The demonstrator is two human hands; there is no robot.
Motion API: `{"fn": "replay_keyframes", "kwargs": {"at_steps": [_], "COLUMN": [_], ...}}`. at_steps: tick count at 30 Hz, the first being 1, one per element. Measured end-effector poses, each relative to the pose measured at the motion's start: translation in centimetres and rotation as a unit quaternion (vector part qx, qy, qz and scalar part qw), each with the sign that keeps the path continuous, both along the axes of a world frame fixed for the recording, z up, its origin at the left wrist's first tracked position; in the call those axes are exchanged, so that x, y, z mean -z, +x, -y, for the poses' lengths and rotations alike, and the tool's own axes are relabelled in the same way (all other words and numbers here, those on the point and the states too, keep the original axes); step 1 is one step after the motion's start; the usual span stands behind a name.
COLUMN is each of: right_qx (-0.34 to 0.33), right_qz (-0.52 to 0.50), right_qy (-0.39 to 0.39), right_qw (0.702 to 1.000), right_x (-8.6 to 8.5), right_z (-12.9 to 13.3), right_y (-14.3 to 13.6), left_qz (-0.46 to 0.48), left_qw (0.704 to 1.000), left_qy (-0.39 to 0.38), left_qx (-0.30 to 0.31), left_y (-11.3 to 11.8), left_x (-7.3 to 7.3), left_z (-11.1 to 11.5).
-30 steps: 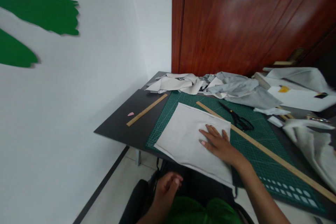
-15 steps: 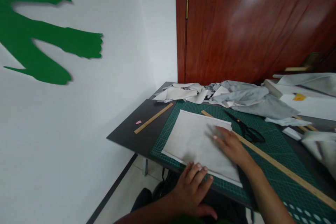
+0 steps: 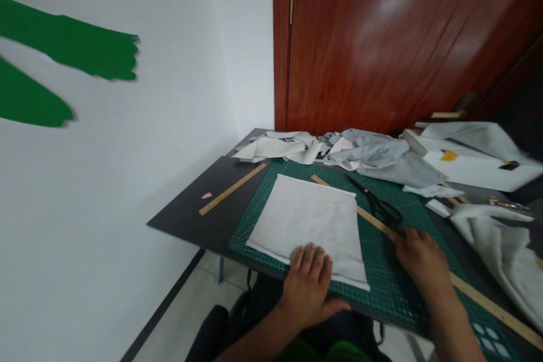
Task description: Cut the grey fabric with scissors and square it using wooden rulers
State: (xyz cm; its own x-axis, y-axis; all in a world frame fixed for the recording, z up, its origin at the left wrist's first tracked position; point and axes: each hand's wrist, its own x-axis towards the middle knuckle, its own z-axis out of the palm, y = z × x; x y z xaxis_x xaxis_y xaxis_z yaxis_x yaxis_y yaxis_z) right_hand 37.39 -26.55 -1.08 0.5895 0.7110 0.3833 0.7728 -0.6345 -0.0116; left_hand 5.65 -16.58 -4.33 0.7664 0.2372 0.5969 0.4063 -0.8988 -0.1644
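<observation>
A whitish rectangular piece of cloth lies flat on the green cutting mat, with narrow folded strips along its near and far edges. My left hand rests on the cloth's near edge, its fingers stretched out flat and its thumb out to the side. To the right of the cloth, a long wooden ruler runs diagonally, its far end under or against the cloth. My right hand is closed over that ruler, fingers curled down around its edge; the fingertips are partly hidden. Black-handled scissors lie just beyond this hand.
On the dark table at left lie a shorter wooden ruler and a small pink piece. Crumpled fabric is heaped along the back. A white box and more grey cloth are at right.
My right hand has moved off the cloth to the right and onto the long ruler. My left hand stays on the near edge, lying flatter. The view has turned slightly right.
</observation>
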Motion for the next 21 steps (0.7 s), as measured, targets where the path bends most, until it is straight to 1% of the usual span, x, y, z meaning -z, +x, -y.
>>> {"fn": "replay_keyframes", "kwargs": {"at_steps": [3, 5, 9, 13, 16, 21], "right_qx": [-0.012, -0.015, 0.012, 0.007, 0.005, 0.017], "right_qz": [-0.017, -0.046, -0.075, -0.082, -0.082, -0.091], "right_qy": [0.006, 0.012, 0.034, 0.033, 0.038, 0.037], "right_qw": [1.0, 0.999, 0.997, 0.996, 0.996, 0.995], "right_x": [0.3, 0.4, 0.5, 0.3, 0.0, -0.1], "right_z": [-0.2, -0.3, -0.7, -0.9, -1.0, -1.2], "right_y": [0.6, 0.7, 0.9, 0.9, 0.5, -0.1], "left_qz": [0.0, 0.004, 0.037, 0.006, -0.004, -0.031], "left_qw": [0.996, 0.994, 0.992, 0.99, 0.989, 0.988], "left_qy": [0.058, 0.068, 0.029, -0.007, -0.025, -0.03], "left_qx": [0.067, 0.089, 0.121, 0.144, 0.146, 0.148], "left_y": [-0.7, -1.1, -1.4, -1.7, -2.0, -2.0], "left_x": [0.7, 1.0, 0.9, 0.2, -0.2, -0.5], "left_z": [-0.2, -0.1, 0.0, 0.0, 0.0, 0.0]}}
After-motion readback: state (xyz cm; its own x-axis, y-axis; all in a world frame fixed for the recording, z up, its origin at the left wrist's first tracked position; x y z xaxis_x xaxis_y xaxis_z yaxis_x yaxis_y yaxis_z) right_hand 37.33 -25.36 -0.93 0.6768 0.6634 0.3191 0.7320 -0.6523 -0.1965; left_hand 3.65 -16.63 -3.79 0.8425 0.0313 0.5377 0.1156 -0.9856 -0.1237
